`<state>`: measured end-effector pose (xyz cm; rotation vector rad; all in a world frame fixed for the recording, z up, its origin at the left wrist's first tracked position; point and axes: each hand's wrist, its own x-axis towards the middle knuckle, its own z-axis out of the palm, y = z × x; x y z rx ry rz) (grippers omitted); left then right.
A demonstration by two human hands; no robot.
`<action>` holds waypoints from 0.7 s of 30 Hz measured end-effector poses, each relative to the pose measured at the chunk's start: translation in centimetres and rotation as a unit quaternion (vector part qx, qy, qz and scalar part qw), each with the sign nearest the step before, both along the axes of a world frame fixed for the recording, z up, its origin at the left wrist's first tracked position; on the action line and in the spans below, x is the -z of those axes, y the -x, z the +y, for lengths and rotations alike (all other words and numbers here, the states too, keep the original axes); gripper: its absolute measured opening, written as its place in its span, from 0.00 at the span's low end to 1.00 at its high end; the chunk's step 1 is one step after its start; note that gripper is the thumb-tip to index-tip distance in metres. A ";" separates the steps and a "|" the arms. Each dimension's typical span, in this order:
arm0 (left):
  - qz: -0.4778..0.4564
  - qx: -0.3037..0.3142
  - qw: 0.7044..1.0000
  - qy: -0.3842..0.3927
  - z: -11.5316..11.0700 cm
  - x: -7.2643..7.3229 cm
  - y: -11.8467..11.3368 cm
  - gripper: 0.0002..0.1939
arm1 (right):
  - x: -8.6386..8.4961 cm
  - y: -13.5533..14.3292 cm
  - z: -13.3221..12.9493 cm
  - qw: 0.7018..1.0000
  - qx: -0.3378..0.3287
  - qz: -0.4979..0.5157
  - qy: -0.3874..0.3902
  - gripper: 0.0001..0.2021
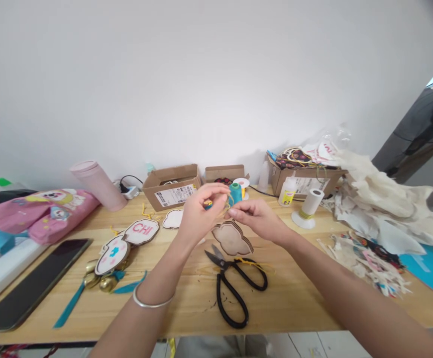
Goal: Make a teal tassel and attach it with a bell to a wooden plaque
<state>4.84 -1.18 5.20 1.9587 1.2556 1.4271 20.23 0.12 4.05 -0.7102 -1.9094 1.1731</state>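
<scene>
My left hand and my right hand are raised close together over the middle of the table. Both have their fingertips pinched on a thin yellow cord; its exact course between the fingers is too small to follow. Just behind them stands a teal thread spool, partly covered by my left fingers. Below my hands lies a bare wooden cloud-shaped piece with a dark edge. Nearer to me are black-handled scissors, blades apart, with some yellow cord by one handle.
Cloud-shaped patches, brass bells and a phone lie left. Cardboard boxes, a glue bottle and a white spool stand behind. Fabric scraps and cream cloth are piled right.
</scene>
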 end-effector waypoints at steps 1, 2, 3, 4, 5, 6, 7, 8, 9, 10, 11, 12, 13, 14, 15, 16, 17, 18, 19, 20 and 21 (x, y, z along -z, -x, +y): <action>-0.030 0.026 0.997 0.062 0.1 0.5 -0.1 0.13 | 0.1 -0.1 0.1 1.000 0.005 0.003 0.006 0.15; -0.051 0.056 0.989 0.125 0.2 1.0 -0.1 0.16 | 0.3 -0.2 0.2 1.000 0.008 0.001 0.008 0.15; -0.064 0.087 0.977 0.183 0.2 1.6 -0.2 0.18 | 0.7 -0.3 0.4 1.000 0.010 -0.003 0.007 0.16; -0.072 0.117 0.963 0.231 0.2 2.1 -0.3 0.20 | 1.1 -0.4 0.6 1.000 0.013 -0.009 0.003 0.16; -0.076 0.142 0.950 0.268 0.2 2.6 -0.4 0.21 | 1.5 -0.5 0.8 1.000 0.018 -0.014 -0.001 0.16; -0.078 0.159 0.940 0.292 0.2 3.1 -0.5 0.21 | 1.9 -0.6 1.0 0.999 0.025 -0.020 -0.007 0.16; -0.078 0.168 0.934 0.305 0.2 3.4 -0.6 0.21 | 2.2 -0.7 1.2 0.999 0.033 -0.025 -0.013 0.16; -0.074 0.170 0.931 0.313 0.2 3.5 -0.7 0.20 | 2.5 -0.8 1.4 0.999 0.040 -0.028 -0.015 0.16; -0.069 0.168 0.930 0.320 0.2 3.6 -0.8 0.19 | 2.7 -1.0 1.5 0.998 0.045 -0.028 -0.016 0.15; -0.061 0.167 0.926 0.332 0.2 3.5 -0.9 0.19 | 2.8 -1.1 1.6 0.998 0.048 -0.027 -0.017 0.15; -0.053 0.167 0.921 0.349 0.3 3.3 -0.9 0.19 | 2.9 -1.2 1.7 0.998 0.049 -0.024 -0.020 0.14; -0.045 0.170 0.913 0.368 0.4 3.0 -1.0 0.19 | 2.8 -1.4 1.7 0.998 0.052 -0.021 -0.023 0.13; -0.036 0.176 0.904 0.387 0.5 2.7 -1.0 0.19 | 2.8 -1.5 1.6 0.998 0.054 -0.017 -0.028 0.13; -0.028 0.184 0.896 0.403 0.6 2.3 -1.1 0.19 | 2.6 -1.7 1.5 0.998 0.057 -0.012 -0.035 0.12; -0.023 0.192 0.889 0.415 0.8 2.0 -1.2 0.19 | 2.5 -1.8 1.5 0.997 0.061 -0.005 -0.043 0.12; -0.021 0.198 0.885 0.420 1.0 1.7 -1.3 0.19 | 2.4 -1.9 1.4 0.997 0.067 0.005 -0.049 0.12; -0.023 0.201 0.884 0.422 1.2 1.5 -1.4 0.18 | 2.3 -2.0 1.4 0.995 0.077 0.019 -0.055 0.12; -0.028 0.203 0.883 0.422 1.3 1.4 -1.5 0.18 | 2.3 -2.0 1.4 0.994 0.090 0.033 -0.058 0.13; -0.036 0.201 0.884 0.420 1.5 1.4 -1.7 0.17 | 2.4 -2.1 1.4 0.991 0.106 0.045 -0.062 0.13; -0.045 0.197 0.886 0.417 1.7 1.5 -1.9 0.17 | 2.5 -2.1 1.5 0.989 0.122 0.053 -0.066 0.14; -0.049 0.194 0.886 0.417 1.8 1.8 -2.0 0.16 | 2.6 -2.0 1.6 0.986 0.137 0.057 -0.071 0.14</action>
